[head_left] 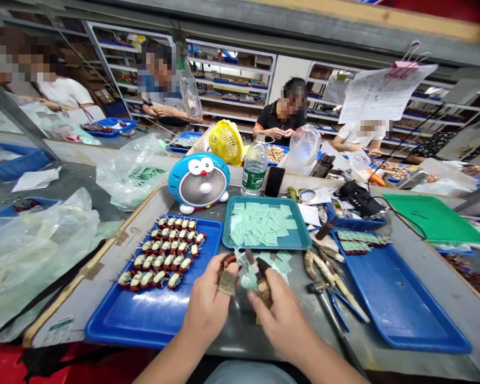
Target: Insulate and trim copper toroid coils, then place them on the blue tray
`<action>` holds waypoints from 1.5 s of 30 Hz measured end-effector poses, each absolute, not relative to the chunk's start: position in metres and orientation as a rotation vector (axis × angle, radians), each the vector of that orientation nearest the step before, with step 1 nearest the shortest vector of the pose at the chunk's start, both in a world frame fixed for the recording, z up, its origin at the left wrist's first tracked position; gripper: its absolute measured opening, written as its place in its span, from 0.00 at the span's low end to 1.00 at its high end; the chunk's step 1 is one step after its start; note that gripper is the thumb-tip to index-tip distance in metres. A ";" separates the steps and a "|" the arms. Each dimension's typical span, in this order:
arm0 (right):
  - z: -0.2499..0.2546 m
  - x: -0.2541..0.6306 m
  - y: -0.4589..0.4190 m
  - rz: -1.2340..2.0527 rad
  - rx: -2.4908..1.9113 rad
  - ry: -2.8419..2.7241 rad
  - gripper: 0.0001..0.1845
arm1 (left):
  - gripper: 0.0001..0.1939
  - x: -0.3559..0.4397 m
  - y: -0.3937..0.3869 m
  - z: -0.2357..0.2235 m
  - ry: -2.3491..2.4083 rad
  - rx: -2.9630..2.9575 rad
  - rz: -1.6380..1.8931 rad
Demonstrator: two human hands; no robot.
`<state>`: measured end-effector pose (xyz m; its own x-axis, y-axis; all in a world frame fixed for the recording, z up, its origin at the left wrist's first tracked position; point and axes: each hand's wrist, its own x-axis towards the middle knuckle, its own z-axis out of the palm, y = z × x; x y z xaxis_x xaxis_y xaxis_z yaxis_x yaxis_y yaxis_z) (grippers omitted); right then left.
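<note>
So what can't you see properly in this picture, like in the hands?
Head view:
- The coil: its lower part is hidden by the left hand.
- The dark-tipped piece: partly hidden by the right hand.
- The clipped paper sheet: writing too small to read.
- The far shelves: contents too small to tell.

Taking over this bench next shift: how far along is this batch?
Done, it seems: rows of wound coils fill part of the blue tray. In hand: the left hand holds a copper-wound coil, the right hand a dark-tipped part. Remaining: the teal tray holds many pale green slips; the full batch size cannot be told.
</note>
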<state>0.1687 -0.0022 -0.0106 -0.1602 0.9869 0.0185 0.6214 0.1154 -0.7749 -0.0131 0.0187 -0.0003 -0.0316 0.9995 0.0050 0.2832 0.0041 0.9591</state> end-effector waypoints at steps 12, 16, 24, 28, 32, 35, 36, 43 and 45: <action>-0.011 0.183 -0.025 1.513 -1.515 -1.371 0.36 | 0.24 -0.005 0.019 0.000 0.987 0.751 1.322; 0.009 0.186 -0.024 1.571 -1.471 -1.454 0.33 | 0.22 -0.008 0.012 -0.008 1.017 0.938 1.296; 0.029 0.180 -0.012 1.548 -1.443 -1.568 0.28 | 0.23 -0.008 -0.001 -0.012 1.099 1.179 1.150; 0.032 0.179 -0.010 1.498 -1.503 -1.660 0.22 | 0.20 -0.009 0.000 -0.010 1.138 1.218 1.120; 0.023 0.179 -0.016 1.425 -1.505 -1.711 0.24 | 0.23 -0.011 -0.002 -0.009 1.101 1.143 1.062; 0.013 0.180 -0.021 1.344 -1.495 -1.726 0.24 | 0.23 -0.015 -0.002 -0.003 1.059 1.141 0.983; 0.011 0.179 -0.022 1.331 -1.479 -1.731 0.23 | 0.19 -0.016 -0.002 0.000 1.071 1.193 0.937; 0.010 0.174 -0.024 1.305 -1.551 -1.924 0.25 | 0.18 -0.015 0.003 0.015 1.265 1.609 0.753; 0.012 0.174 -0.023 1.258 -1.577 -1.965 0.22 | 0.18 -0.014 0.002 0.015 1.282 1.641 0.751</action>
